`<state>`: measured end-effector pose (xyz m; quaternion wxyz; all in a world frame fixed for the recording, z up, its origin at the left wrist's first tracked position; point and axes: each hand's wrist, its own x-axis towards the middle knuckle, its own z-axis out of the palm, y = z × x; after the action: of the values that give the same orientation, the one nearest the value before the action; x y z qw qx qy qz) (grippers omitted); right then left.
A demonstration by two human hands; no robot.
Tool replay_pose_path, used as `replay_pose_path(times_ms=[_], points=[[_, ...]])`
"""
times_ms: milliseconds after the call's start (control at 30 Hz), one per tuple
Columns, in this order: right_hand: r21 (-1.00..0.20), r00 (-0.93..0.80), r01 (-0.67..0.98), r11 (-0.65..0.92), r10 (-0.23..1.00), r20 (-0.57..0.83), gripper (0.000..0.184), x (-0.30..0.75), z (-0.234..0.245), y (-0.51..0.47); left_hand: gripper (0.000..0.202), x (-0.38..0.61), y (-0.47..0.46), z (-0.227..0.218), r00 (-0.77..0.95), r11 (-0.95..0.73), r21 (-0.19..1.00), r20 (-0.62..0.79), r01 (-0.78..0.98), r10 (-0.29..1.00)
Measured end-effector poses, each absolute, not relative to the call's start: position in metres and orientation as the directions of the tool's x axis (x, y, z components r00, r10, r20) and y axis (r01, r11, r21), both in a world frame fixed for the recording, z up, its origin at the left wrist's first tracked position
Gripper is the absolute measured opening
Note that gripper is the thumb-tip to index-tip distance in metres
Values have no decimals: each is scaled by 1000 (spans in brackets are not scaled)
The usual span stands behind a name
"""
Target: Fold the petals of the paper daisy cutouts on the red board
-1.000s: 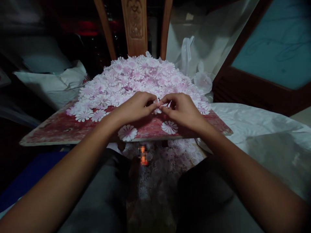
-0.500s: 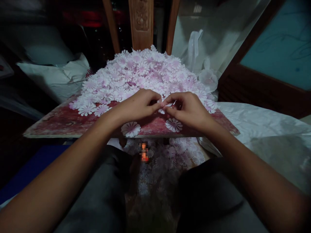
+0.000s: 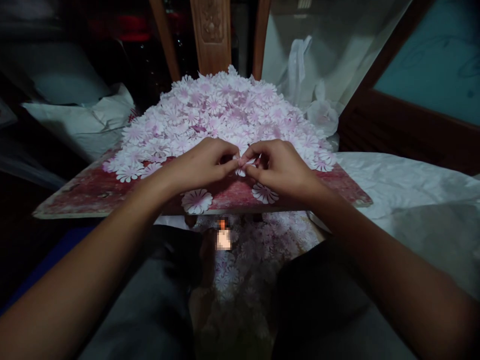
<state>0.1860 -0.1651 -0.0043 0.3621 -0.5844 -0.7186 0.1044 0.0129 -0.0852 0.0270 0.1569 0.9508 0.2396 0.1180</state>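
My left hand (image 3: 213, 161) and my right hand (image 3: 279, 162) meet over the front part of a worn red board (image 3: 90, 192). Thumb and fingers of both are pinched together on a small white and pink artificial flower (image 3: 240, 172), mostly covered by the fingertips. Below my left wrist a single white flower (image 3: 197, 201) lies by the board's front edge. Another loose flower (image 3: 264, 193) lies under my right hand. Behind my hands rises a big heap of white and pink flowers (image 3: 221, 110).
A carved wooden chair back (image 3: 210, 37) stands behind the heap. White sacks lie at the left (image 3: 78, 122) and right (image 3: 405, 175). Plastic bags (image 3: 322, 115) sit at the back right. Below the board, between my knees, more flowers (image 3: 262, 245) are spread beside a small pixelated patch.
The view has shifted slightly, so hands and board appear a little further left. Both hands keep their pinch on the flower, with hardly any movement of the fingers.
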Motion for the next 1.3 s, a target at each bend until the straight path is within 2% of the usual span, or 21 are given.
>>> replay_pose_path(times_ms=[400,633,1300], points=[[-563,-76,762,318,909,410,17,184,-8,-153,30,15,-79,27,875,-861,328,161,388,456],[-599,-64,730,328,906,418,15,184,-8,-155,30,17,-85,32,864,-841,337,128,423,486],[-549,-44,784,291,907,419,16,198,-3,-179,29,32,-101,30,889,-870,344,165,354,427]])
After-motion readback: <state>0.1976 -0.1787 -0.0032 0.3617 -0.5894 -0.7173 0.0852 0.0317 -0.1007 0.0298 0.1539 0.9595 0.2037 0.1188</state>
